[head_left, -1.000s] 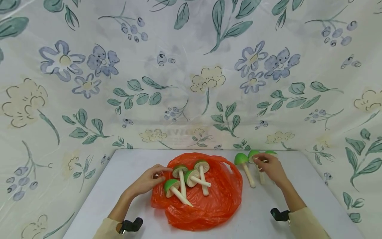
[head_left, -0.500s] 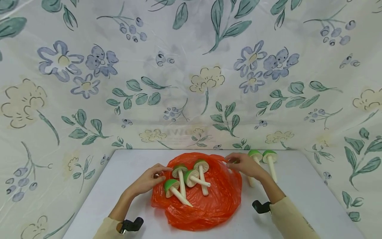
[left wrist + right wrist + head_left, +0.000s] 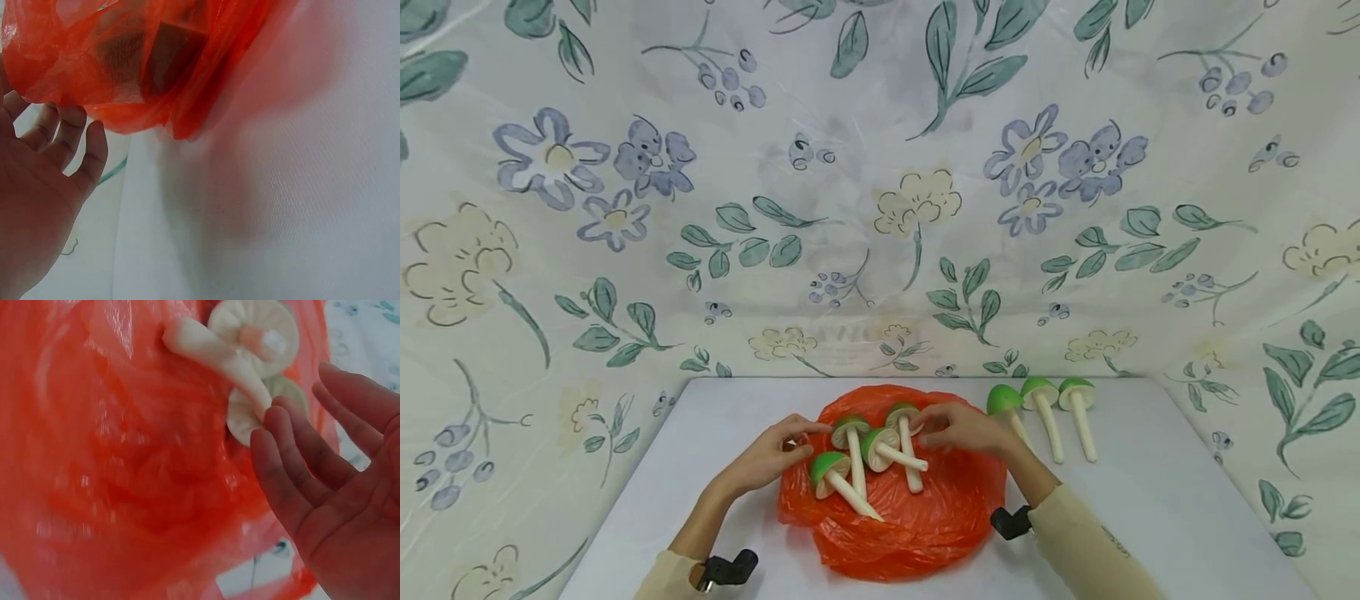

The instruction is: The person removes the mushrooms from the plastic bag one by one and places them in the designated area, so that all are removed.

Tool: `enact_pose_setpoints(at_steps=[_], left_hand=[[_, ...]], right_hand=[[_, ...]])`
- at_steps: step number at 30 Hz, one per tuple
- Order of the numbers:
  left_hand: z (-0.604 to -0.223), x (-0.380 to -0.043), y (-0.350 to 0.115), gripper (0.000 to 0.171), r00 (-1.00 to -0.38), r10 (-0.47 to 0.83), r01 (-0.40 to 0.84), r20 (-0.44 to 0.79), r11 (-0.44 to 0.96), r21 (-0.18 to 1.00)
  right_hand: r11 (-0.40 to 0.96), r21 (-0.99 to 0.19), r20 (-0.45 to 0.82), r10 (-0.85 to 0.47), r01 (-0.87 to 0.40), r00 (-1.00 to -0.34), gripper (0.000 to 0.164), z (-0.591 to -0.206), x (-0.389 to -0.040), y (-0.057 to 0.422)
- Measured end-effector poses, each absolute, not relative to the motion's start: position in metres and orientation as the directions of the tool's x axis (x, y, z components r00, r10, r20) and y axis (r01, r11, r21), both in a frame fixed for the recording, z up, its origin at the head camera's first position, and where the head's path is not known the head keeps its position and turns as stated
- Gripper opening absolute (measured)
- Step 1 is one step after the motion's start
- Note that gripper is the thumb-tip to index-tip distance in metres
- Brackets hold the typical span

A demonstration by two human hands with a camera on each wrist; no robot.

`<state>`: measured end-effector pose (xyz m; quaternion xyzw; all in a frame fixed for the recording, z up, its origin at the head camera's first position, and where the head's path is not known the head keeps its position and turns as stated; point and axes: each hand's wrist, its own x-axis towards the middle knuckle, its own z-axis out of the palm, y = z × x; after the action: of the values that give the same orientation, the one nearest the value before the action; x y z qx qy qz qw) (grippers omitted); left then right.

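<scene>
A red plastic bag [image 3: 951, 508] lies spread on the table, its mouth facing up. Several toy mushrooms with green caps and cream stems lie in it, among them a front-left mushroom [image 3: 830, 475] and a middle mushroom [image 3: 880, 450]. My right hand [image 3: 970, 429] reaches over the bag's right side. Its fingertips are right at the cap of the back-right mushroom [image 3: 912, 475]; the right wrist view shows the fingers [image 3: 275, 469] loosely extended beside that stem and cap. My left hand [image 3: 763, 458] is at the bag's left rim, fingertips against the red plastic [image 3: 75, 69], fingers loosely bent.
Three more green-capped mushrooms lie at the table's back right: a left one [image 3: 1004, 400], a middle one [image 3: 1040, 392] and a right one [image 3: 1077, 396]. A flowered cloth [image 3: 842, 350] hangs behind the white table [image 3: 1157, 500].
My right hand has moved left from the mushrooms on the table, across the bag's right rim, to the back-right mushroom in the bag. The left hand and the mushrooms have stayed in place.
</scene>
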<state>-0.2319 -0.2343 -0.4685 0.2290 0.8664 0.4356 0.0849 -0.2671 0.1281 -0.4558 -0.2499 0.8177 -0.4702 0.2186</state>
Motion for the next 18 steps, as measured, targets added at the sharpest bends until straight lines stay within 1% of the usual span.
enact_pose_setpoints(at_steps=[5,13,18], left_hand=[[-0.468,-0.231,-0.234,0.036,-0.877,0.478,0.319,0.047,0.507,0.801],[-0.467,-0.232,-0.233,0.037,-0.883,0.468,0.29,0.03,0.494,0.82],[-0.468,-0.233,-0.234,0.038,-0.88,0.474,0.3,0.037,0.492,0.817]], right_hand=[[0.455,-0.867,-0.153,-0.63,-0.202,-0.761,0.024,-0.461,-0.267,0.116],[0.491,-0.847,-0.167,-0.611,-0.205,-0.774,0.025,-0.463,-0.266,0.106],[0.484,-0.86,-0.2,-0.612,-0.163,-0.765,0.028,-0.463,-0.263,0.101]])
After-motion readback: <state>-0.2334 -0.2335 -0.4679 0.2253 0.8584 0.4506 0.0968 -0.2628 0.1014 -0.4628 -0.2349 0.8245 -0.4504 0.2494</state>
